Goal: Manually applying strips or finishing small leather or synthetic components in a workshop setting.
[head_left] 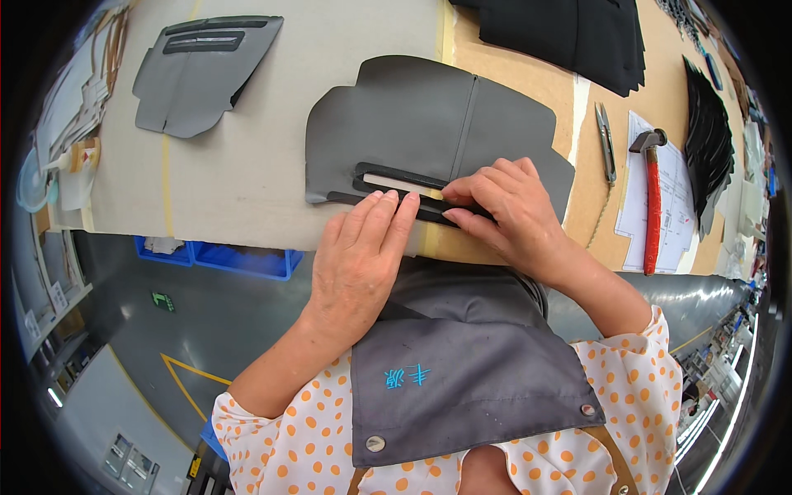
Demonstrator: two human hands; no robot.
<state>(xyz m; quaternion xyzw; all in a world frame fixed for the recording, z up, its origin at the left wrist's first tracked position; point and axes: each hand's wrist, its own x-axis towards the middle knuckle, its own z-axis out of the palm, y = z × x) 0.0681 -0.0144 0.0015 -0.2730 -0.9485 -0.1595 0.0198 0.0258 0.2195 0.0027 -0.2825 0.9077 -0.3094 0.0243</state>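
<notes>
A grey leather-like panel (404, 107) with a seam down it lies flat on the table before me. Near its front edge is a long slot framed by black strips (388, 176). My left hand (359, 256) rests flat, its fingers stretched out and their tips pressing on the black strip below the slot. My right hand (516, 210) pinches the black strip at the slot's right end between thumb and fingers. Part of the strip is hidden under that hand.
A similar grey panel (206, 78) lies at the far left. To the right are snips (606, 140), a red-handled hammer (652, 198) on paper sheets, and stacked black pieces (709, 140). More black panels (561, 37) lie at the back. Blue bins (239, 260) stand below the table's edge.
</notes>
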